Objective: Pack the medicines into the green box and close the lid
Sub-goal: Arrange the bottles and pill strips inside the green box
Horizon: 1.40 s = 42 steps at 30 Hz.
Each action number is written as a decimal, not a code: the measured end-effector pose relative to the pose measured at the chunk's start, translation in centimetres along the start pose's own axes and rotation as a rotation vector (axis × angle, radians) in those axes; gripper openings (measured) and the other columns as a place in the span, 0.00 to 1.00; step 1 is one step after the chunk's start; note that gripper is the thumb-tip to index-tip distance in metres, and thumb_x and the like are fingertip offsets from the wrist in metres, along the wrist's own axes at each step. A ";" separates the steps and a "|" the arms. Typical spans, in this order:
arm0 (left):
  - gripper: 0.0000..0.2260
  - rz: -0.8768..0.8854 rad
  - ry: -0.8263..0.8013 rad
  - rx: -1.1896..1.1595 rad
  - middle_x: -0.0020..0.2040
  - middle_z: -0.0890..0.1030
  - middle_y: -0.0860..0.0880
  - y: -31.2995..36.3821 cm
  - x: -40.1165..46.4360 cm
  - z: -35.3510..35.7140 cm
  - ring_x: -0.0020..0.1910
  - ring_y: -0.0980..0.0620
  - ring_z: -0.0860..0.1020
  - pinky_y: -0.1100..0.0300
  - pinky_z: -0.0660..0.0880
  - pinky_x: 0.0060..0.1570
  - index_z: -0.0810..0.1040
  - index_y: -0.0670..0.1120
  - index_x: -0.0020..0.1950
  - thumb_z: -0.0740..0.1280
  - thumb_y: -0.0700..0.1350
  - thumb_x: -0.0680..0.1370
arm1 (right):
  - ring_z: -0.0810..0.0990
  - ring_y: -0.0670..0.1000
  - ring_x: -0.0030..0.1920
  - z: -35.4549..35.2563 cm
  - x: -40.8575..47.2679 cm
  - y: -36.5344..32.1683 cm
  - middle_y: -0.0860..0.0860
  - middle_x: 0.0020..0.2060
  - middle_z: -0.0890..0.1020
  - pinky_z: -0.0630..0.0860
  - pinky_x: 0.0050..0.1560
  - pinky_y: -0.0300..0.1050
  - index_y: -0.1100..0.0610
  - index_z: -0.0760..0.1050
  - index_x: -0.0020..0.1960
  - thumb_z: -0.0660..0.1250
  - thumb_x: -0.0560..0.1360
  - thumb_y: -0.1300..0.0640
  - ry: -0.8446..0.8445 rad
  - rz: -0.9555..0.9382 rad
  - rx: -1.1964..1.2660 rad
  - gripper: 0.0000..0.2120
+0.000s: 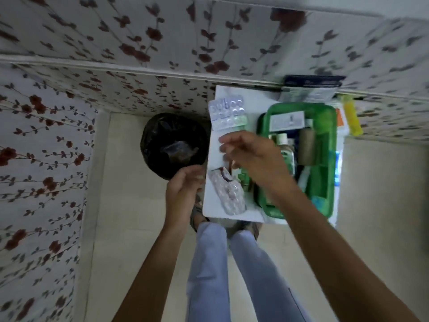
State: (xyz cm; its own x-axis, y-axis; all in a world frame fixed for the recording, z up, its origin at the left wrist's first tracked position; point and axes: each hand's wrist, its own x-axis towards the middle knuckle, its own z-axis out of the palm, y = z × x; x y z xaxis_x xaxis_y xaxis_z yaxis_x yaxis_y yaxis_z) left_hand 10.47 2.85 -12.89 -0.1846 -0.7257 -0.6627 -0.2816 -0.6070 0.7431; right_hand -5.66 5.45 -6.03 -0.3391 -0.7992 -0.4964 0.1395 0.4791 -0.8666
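**Right hand above the blister strips, green box just to its right**

The right hand (250, 159) hovers at the centre of the frame over the white surface (213, 205), fingers loosely curled and pointing left; whether it pinches anything I cannot tell, the picture being blurred there. The left hand (185, 184) sits lower and to the left, off the surface's left edge, fingers half curled and seemingly holding nothing.

Two lots of medicine lie outside the box. One blister strip (228, 115) lies directly above the right hand's fingertips in the frame, its long axis running roughly left to right. A second blister pack (231, 196) lies below that hand, its long axis running from upper left to lower right. The right hand is between them and clearly nearer both than the left.

The green box (332, 159) stands open just right of the strips, its long axis up and down the frame, already holding bottles and tubes. A black bin (171, 145) stands on the floor to the left.

Judging by this, either strip must travel rightward into the box, a short carry for the right hand
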 end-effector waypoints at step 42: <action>0.23 0.747 -0.309 1.144 0.55 0.81 0.40 2.4 -7.1 13.3 0.50 0.39 0.78 0.51 0.74 0.45 0.72 0.46 0.66 0.61 0.29 0.72 | 0.75 0.62 0.54 -12.7 -10.2 18.7 0.63 0.56 0.74 0.75 0.49 0.54 0.62 0.62 0.64 0.73 0.66 0.59 0.540 0.383 -0.567 0.31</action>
State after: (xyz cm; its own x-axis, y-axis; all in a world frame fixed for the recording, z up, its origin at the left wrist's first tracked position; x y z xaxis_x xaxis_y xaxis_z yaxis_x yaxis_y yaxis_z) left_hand -1.41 10.89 -7.66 -0.7849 -0.5655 -0.2534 -0.6001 0.5917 0.5383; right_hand -11.38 27.18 -16.51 -0.7786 -0.3332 -0.5317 -0.1012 0.9029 -0.4177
